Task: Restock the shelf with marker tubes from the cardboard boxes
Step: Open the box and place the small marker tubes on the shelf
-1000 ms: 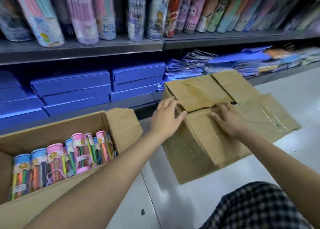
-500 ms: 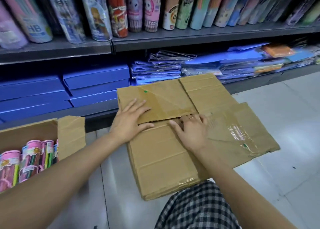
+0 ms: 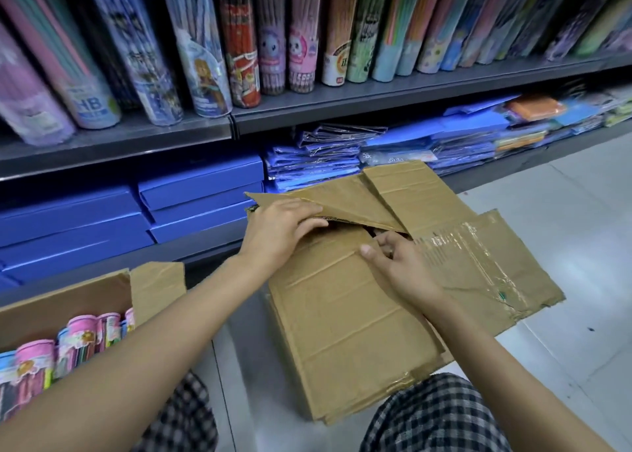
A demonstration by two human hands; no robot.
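1. Cardboard fills the frame's centre: a closed cardboard box [image 3: 342, 314] lies on the floor [image 3: 581, 246].
2. At lower left, marker tubes [image 3: 51, 356] stand in an open box [image 3: 85, 301].
3. Right hand [image 3: 400, 267] pinches the near flap's edge; left hand [image 3: 284, 232] curls under the far flap [image 3: 328, 202], lifting it.
4. Opening is the step in hand; next, the flaps likely need folding back.
5. Beyond, the shelf [image 3: 376, 99] holds upright tubes.

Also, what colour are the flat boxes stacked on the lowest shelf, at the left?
Blue: the flat boxes show best in the head view.
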